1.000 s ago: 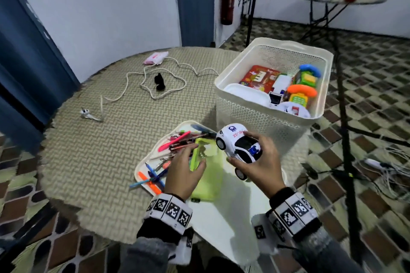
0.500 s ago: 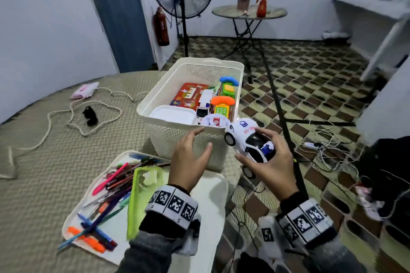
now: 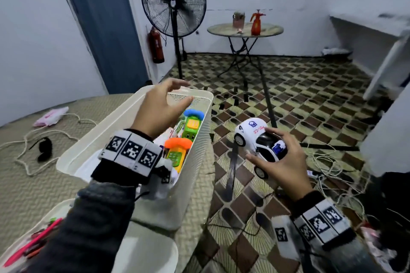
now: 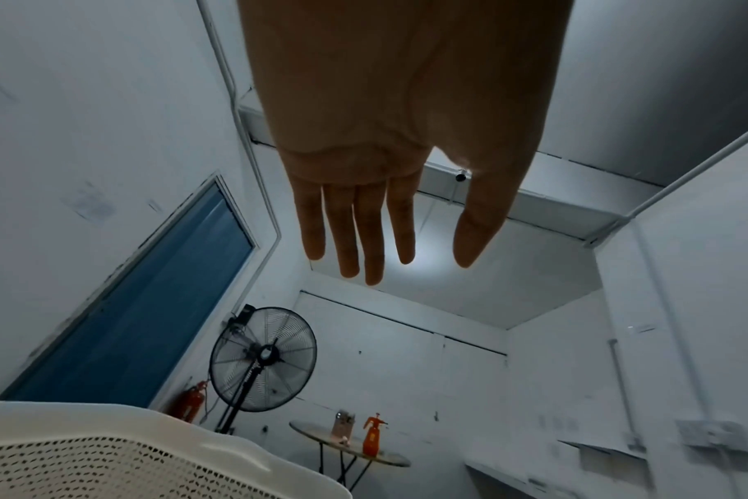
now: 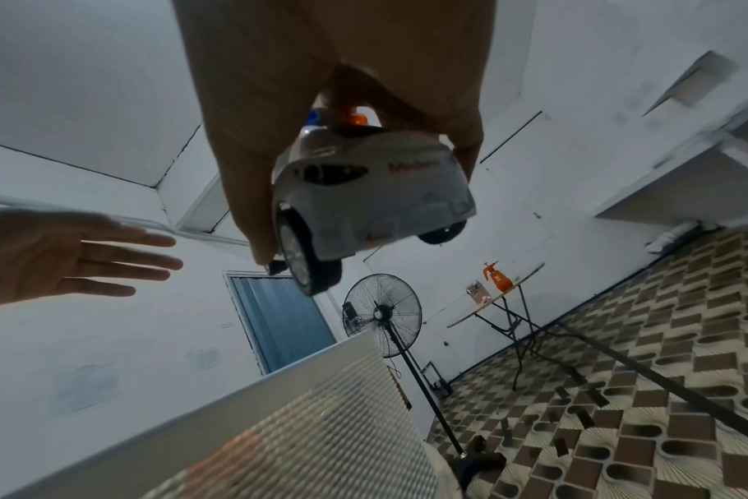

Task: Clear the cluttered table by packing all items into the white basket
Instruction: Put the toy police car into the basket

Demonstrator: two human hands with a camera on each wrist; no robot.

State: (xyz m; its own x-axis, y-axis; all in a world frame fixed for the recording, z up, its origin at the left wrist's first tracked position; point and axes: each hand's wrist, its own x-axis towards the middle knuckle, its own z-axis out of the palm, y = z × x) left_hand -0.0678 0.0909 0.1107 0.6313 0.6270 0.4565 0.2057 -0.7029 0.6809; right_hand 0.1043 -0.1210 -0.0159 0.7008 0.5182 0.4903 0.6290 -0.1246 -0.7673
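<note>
Right now the right hand [image 3: 286,159] is gripping the toy police car [image 3: 259,144], fingers curled round its body, out beside the white basket [image 3: 199,139] and off the counter. The left hand [image 3: 159,113] is hovering over the toys, fingers spread and empty. Best to carry the car across the rim and lower it into a gap.

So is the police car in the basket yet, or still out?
Still out. The right hand grips the police car in the air beside the white basket, over the floor, not above its opening.
</note>
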